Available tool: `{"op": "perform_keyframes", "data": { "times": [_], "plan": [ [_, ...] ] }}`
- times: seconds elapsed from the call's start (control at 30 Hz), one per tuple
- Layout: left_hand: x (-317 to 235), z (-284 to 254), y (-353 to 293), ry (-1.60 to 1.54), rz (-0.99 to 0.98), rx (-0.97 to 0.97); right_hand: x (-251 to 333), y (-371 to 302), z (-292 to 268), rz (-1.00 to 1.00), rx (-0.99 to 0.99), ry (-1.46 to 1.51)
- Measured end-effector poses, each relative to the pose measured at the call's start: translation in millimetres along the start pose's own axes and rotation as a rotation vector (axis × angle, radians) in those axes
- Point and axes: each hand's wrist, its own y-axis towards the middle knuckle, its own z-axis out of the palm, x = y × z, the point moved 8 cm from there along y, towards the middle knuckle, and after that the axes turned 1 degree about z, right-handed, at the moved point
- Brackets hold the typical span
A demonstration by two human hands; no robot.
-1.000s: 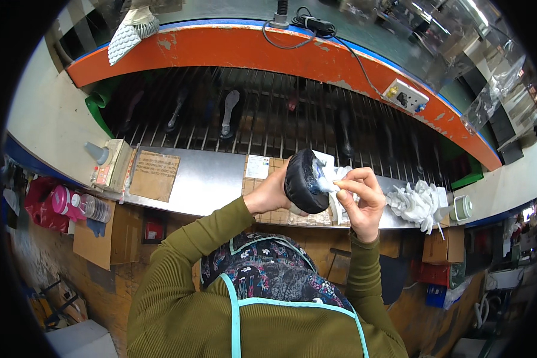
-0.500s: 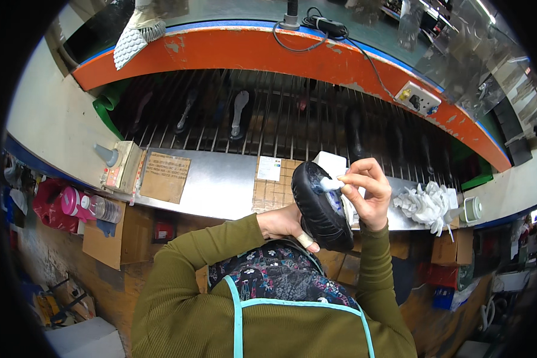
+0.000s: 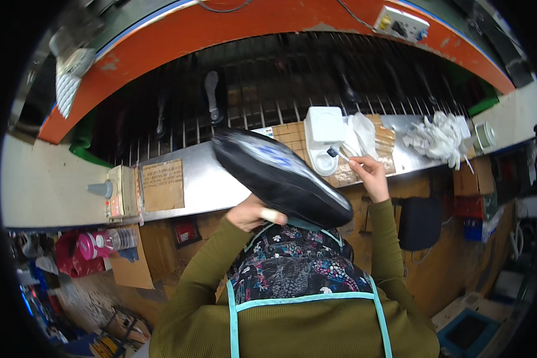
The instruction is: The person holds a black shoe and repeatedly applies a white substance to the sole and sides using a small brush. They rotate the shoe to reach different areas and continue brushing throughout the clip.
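In my left hand (image 3: 252, 213) is a black shoe upper (image 3: 292, 194), blurred by motion and tilted, its pale underside with blue-violet marks facing up. A light wrap circles my left thumb; the other fingers are hidden under the shoe. My right hand (image 3: 373, 177) pinches the thin pale handle of a small brush (image 3: 342, 156). The brush's dark head is over or at the round cup of a white plastic dispenser (image 3: 324, 126), on the bench. Whether it touches the cup is unclear. White cloth or gloves (image 3: 360, 136) lie beside the dispenser.
A metal-topped bench (image 3: 206, 173) borders a rack of metal rods (image 3: 250, 116) carrying dark shoe parts. Crumpled white material (image 3: 435, 138) lies at the right, near a tape roll (image 3: 484, 135). Cardboard (image 3: 164, 185) and a box with a grey cone (image 3: 120, 191) are at left.
My right hand has moved from the shoe's underside to the dispenser. The shoe has swung left and tipped flatter in my left hand. The view has shifted, showing the dispenser more fully.
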Motion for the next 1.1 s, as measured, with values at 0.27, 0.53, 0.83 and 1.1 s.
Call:
{"op": "perform_keyframes", "data": {
  "times": [0.27,0.53,0.83,1.1],
  "plan": [
    [-102,-52,-51,-0.056,0.862,-0.012,-55,-7,14,-0.187,-0.367,-0.752],
    [-109,-10,-57,-0.370,0.352,0.319,-49,0,28,-0.265,-0.293,-0.887],
    [-81,-28,-29,-0.425,0.468,0.053,-128,-6,22,0.502,0.123,0.187],
    [-60,-29,23,0.019,0.452,-0.299,92,-28,-4,-0.511,-0.344,-0.172]
  ]
}}
